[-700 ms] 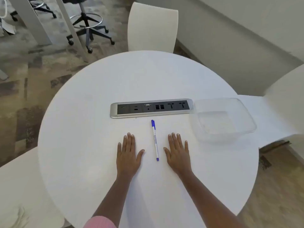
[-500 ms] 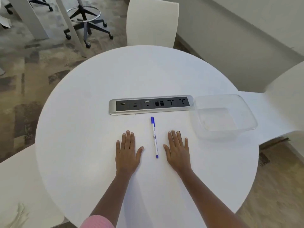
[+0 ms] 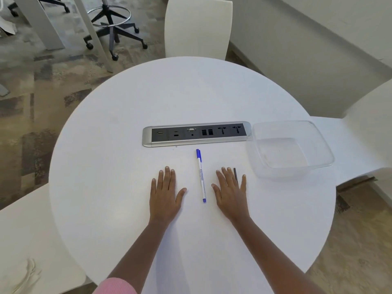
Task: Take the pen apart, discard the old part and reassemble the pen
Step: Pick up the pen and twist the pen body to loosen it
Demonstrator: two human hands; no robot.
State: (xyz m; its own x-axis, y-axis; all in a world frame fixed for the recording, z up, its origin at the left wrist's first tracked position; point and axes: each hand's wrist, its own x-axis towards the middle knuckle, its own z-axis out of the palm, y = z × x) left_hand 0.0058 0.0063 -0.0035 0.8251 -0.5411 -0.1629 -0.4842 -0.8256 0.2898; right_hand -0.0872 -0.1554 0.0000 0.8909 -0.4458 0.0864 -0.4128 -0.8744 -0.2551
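Note:
A white pen (image 3: 201, 176) with a blue cap and blue tip lies lengthwise on the round white table (image 3: 106, 166), cap end pointing away from me. My left hand (image 3: 164, 192) rests flat, palm down, to the left of the pen, fingers spread. My right hand (image 3: 231, 193) rests flat to the right of it. Neither hand touches the pen. A thin dark stick (image 3: 235, 174) shows between the ring and little fingers of my right hand, partly hidden under them.
A silver power and socket strip (image 3: 196, 133) is set into the table just beyond the pen. A clear plastic container (image 3: 290, 148) stands at the right edge. White chairs stand at the far side, right and near left.
My little finger has spread away from the others, and a thin dark stick now shows by the right hand. The view has tilted slightly; both hands and the pen stay in place.

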